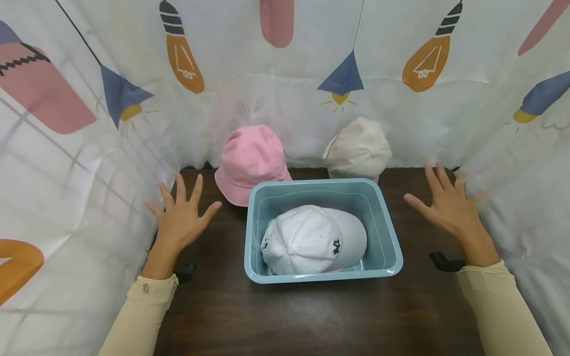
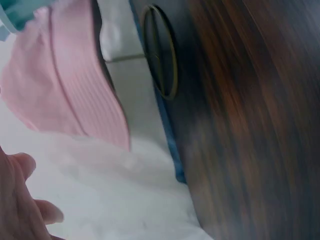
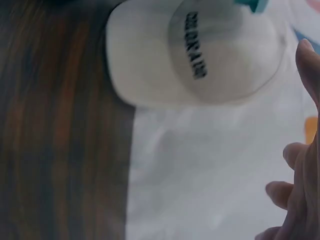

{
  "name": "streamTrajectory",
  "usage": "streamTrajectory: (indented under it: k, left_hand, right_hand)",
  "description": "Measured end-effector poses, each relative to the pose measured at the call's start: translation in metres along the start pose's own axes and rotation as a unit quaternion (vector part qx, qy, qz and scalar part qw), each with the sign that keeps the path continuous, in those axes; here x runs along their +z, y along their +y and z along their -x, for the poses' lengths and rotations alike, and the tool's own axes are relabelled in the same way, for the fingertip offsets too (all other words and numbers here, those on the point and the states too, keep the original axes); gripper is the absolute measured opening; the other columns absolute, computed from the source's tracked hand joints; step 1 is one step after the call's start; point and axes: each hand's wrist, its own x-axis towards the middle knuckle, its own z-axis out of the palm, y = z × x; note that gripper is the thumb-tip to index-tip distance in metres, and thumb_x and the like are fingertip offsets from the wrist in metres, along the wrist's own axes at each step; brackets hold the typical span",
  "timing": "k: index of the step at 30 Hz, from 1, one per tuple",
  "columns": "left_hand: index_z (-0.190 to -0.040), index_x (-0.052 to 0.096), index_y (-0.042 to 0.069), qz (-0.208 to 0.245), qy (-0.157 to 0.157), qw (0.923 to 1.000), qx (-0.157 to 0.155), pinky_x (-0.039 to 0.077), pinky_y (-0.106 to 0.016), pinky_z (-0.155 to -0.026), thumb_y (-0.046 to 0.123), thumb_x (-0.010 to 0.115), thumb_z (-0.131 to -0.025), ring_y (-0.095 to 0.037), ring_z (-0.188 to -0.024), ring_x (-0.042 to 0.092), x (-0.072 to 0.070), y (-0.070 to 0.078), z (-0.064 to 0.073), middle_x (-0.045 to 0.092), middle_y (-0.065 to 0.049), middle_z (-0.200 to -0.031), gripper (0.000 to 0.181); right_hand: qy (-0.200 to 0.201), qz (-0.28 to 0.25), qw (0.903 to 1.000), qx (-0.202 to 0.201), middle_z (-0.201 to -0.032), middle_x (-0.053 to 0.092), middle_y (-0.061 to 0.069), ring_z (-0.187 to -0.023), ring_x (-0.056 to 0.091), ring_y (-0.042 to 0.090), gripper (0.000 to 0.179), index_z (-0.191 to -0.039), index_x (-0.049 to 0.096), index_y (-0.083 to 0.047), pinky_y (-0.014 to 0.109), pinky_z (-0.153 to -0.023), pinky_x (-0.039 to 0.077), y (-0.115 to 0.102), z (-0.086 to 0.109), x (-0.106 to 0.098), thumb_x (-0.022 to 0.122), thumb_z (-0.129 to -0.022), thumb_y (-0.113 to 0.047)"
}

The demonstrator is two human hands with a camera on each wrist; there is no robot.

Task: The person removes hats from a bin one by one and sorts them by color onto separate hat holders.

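Note:
My left hand (image 1: 180, 220) is spread wide over the left side of the table, holding nothing. Nearest to it is a pink bucket hat (image 1: 253, 160), also large in the left wrist view. On the right, my right hand (image 1: 453, 207) is likewise spread with nothing in it. A cream cap (image 1: 359, 148) stands at the back, its dark lettering showing in the right wrist view. Between the hands sits a blue-grey plastic bin (image 1: 322, 279). A white baseball cap (image 1: 307, 240) with a small dark emblem lies inside, and a sliver of something pink shows under it.
The dark wooden table (image 1: 311, 321) extends in front of the bin. A white curtain (image 1: 285, 99) printed with lamps and bulbs encloses the back and both sides, close to each hand. Both hats stand against the back curtain, behind the bin.

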Motion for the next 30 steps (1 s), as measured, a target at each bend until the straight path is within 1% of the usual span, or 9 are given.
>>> streamTrajectory:
  k: [4, 9, 13, 15, 17, 19, 24, 28, 30]
  left_hand:
    - [-0.165, 0.002, 0.032, 0.031, -0.005, 0.9994, 0.016, -0.016, -0.089, -0.097, 0.075, 0.034, -0.098, -0.057, -0.148, -0.021, -0.001, 0.016, 0.007, -0.013, -0.019, -0.17, 0.086]
    - [-0.165, 0.007, 0.029, 0.095, -0.02, 0.9947, 0.035, -0.011, -0.088, -0.102, 0.067, 0.029, -0.104, -0.057, -0.151, -0.009, -0.001, 0.041, 0.019, -0.005, -0.017, -0.171, 0.076]
    - [-0.166, 0.011, 0.023, 0.189, -0.034, 0.9802, 0.047, -0.001, -0.084, -0.11, 0.058, 0.026, -0.108, -0.051, -0.155, 0.005, -0.001, 0.062, 0.028, 0.001, -0.011, -0.172, 0.069]
    - [-0.165, 0.012, 0.02, 0.241, -0.037, 0.968, 0.059, 0.006, -0.076, -0.117, 0.051, 0.027, -0.11, -0.044, -0.157, 0.011, 0.0, 0.071, 0.032, 0.007, -0.008, -0.173, 0.065]
    - [-0.165, 0.014, 0.015, 0.284, -0.039, 0.9555, 0.07, 0.014, -0.067, -0.122, 0.045, 0.027, -0.112, -0.038, -0.157, 0.017, 0.001, 0.081, 0.035, 0.014, -0.008, -0.172, 0.062]
    - [-0.165, 0.015, 0.012, 0.318, -0.045, 0.9445, 0.069, 0.019, -0.059, -0.124, 0.041, 0.027, -0.113, -0.034, -0.156, 0.023, 0.001, 0.09, 0.039, 0.021, -0.011, -0.17, 0.061]
    - [-0.166, 0.012, 0.016, 0.363, -0.082, 0.9279, 0.018, 0.022, -0.061, -0.122, 0.048, 0.023, -0.112, -0.037, -0.152, 0.031, 0.004, 0.108, 0.045, 0.03, -0.016, -0.166, 0.063]
    - [-0.166, 0.008, 0.02, 0.387, -0.108, 0.9156, -0.013, 0.023, -0.062, -0.122, 0.053, 0.024, -0.11, -0.038, -0.152, 0.031, 0.007, 0.119, 0.047, 0.023, -0.012, -0.17, 0.067]
    - [-0.166, 0.006, 0.022, 0.393, -0.115, 0.9121, -0.023, 0.024, -0.062, -0.122, 0.055, 0.026, -0.109, -0.038, -0.152, 0.03, 0.009, 0.124, 0.047, 0.02, -0.008, -0.171, 0.068]
  right_hand:
    - [0.014, -0.008, 0.9995, -0.029, -0.173, 0.0, 0.008, -0.151, -0.002, 0.061, 0.098, -0.165, -0.005, -0.027, 0.093, -0.095, -0.005, -0.018, -0.001, -0.012, 0.049, -0.096, -0.071]
    - [0.02, 0.002, 0.997, -0.075, -0.168, 0.026, 0.018, -0.15, 0.023, 0.054, 0.098, -0.166, 0.001, -0.028, 0.088, -0.105, 0.002, -0.051, 0.001, -0.032, 0.053, -0.095, -0.069]
    - [0.06, 0.03, 0.9862, -0.152, -0.153, 0.051, 0.02, -0.137, 0.05, 0.044, 0.097, -0.165, 0.012, -0.031, 0.073, -0.106, 0.031, -0.084, 0.001, -0.044, 0.062, -0.09, -0.066]
    - [0.088, 0.041, 0.9744, -0.203, -0.138, 0.065, 0.015, -0.12, 0.062, 0.038, 0.096, -0.164, 0.021, -0.032, 0.061, -0.095, 0.046, -0.101, -0.001, -0.047, 0.068, -0.087, -0.065]
    - [0.11, 0.051, 0.9586, -0.258, -0.124, 0.072, 0.009, -0.105, 0.068, 0.033, 0.095, -0.162, 0.029, -0.032, 0.054, -0.083, 0.053, -0.118, -0.002, -0.05, 0.071, -0.084, -0.065]
    - [0.113, 0.063, 0.9454, -0.299, -0.118, 0.074, 0.005, -0.102, 0.069, 0.029, 0.093, -0.161, 0.033, -0.035, 0.051, -0.082, 0.054, -0.137, -0.001, -0.051, 0.07, -0.082, -0.068]
    - [0.103, 0.088, 0.9045, -0.404, -0.112, 0.076, -0.002, -0.104, 0.069, 0.023, 0.081, -0.156, 0.042, -0.038, 0.049, -0.085, 0.053, -0.185, 0.004, -0.048, 0.058, -0.086, -0.077]
    - [0.085, 0.094, 0.8654, -0.485, -0.099, 0.074, -0.006, -0.088, 0.066, 0.019, 0.071, -0.148, 0.055, -0.034, 0.043, -0.078, 0.051, -0.216, 0.006, -0.04, 0.053, -0.091, -0.075]
    - [0.061, 0.098, 0.8507, -0.513, -0.096, 0.072, -0.007, -0.084, 0.065, 0.017, 0.065, -0.144, 0.06, -0.033, 0.041, -0.077, 0.05, -0.23, 0.008, -0.037, 0.053, -0.093, -0.073]
